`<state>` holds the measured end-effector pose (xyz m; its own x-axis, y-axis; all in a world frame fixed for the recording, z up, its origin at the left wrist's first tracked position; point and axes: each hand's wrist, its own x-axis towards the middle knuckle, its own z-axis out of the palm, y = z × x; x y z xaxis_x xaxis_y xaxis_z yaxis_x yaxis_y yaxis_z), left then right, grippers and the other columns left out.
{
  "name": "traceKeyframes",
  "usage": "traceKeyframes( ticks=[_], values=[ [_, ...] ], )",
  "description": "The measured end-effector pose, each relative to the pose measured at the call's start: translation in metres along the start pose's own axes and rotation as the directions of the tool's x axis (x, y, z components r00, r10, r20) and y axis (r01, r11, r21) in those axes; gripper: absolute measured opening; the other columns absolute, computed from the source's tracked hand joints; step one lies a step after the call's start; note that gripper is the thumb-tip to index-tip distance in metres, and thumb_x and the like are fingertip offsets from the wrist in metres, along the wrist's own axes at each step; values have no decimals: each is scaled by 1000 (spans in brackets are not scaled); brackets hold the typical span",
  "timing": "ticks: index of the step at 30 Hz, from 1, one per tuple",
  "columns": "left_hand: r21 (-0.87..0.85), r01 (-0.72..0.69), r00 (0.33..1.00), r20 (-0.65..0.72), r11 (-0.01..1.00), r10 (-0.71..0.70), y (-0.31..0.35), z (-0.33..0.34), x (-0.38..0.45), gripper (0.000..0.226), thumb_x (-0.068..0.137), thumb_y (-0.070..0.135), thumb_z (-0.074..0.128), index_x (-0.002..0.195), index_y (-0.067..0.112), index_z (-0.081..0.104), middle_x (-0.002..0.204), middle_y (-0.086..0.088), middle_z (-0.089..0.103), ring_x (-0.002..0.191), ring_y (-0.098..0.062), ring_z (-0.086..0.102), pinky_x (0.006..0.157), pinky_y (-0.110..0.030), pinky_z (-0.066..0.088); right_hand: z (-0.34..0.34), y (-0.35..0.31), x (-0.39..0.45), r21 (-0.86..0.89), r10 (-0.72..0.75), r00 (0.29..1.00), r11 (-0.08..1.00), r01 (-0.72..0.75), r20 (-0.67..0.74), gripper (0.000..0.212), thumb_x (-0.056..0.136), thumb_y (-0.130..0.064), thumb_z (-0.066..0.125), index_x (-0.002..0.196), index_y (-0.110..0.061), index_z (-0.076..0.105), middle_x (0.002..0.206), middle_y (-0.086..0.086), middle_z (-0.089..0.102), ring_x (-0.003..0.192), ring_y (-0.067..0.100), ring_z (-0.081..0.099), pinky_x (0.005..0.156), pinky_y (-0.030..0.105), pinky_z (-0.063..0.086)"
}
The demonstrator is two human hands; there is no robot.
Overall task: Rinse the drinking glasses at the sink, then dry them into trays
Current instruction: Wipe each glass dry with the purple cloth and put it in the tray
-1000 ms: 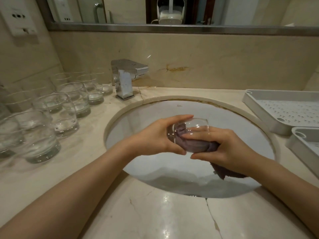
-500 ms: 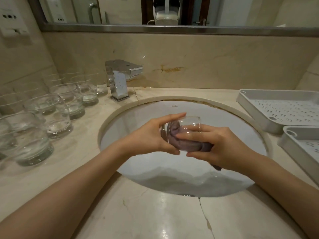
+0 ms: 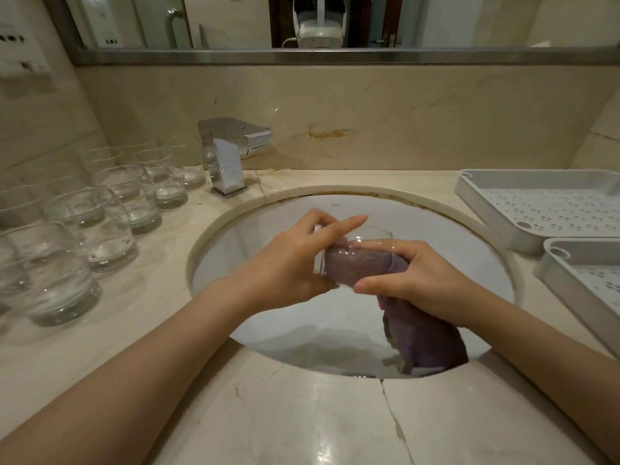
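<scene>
Now more purple cloth [image 3: 426, 333] dangles below the right hand [image 3: 426, 283]; the left hand [image 3: 288, 266] pinches the glass [image 3: 355, 256], cloth stuffed inside, over the sink [image 3: 235, 236]. Wet glass, light grip — it could slip.

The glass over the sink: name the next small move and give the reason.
Probably pull the purple cloth out of the glass and set the glass in the near tray. The right hand has cloth stuffed inside while the left hand grips it.
</scene>
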<state>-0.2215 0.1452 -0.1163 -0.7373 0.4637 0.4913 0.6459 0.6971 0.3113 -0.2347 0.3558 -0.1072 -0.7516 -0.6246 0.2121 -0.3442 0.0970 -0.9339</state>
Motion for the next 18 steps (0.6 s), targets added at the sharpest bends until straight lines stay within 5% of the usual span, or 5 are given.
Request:
traceKeyframes(
  ticks=[2,6,10,13,18],
  values=[
    [-186,170,981,119,968,-150,-1,-3,1,102,67,13,86,146,39,27,114,9,50,103,-4,53,89,-18,47,0,1,-3,-299,-141,990,945,137,6,44,75,-12,80,108,-37,66,101,-19,72,92,-2,66,75,9,48],
    [-426,396,905,334,813,-265,0,1,-1,95,63,11,89,143,29,40,124,9,62,109,-4,61,96,-25,50,-6,18,-1,-829,-377,882,366,422,282,47,73,-35,72,119,-32,67,117,-5,68,85,17,70,60,33,58],
    [-341,357,928,239,870,-287,5,7,-3,95,65,15,88,144,28,38,119,8,60,106,-6,60,92,-19,49,-7,18,-1,-702,-299,933,620,350,200,48,73,-33,75,120,-33,66,120,-9,66,99,10,66,78,33,57],
    [-48,221,964,160,974,-211,12,9,-2,99,71,22,83,151,26,25,115,1,55,105,-16,55,92,-29,47,-3,13,1,-323,-17,999,946,33,51,45,72,-17,83,110,-36,68,99,-16,72,89,-1,67,78,17,50],
    [129,138,976,150,982,-157,12,6,1,100,76,23,79,153,29,14,121,-4,50,108,-20,50,93,-36,45,0,10,1,-80,114,993,991,-111,33,42,75,-6,78,103,-35,69,77,-16,73,67,-1,66,64,12,47]
  ],
)
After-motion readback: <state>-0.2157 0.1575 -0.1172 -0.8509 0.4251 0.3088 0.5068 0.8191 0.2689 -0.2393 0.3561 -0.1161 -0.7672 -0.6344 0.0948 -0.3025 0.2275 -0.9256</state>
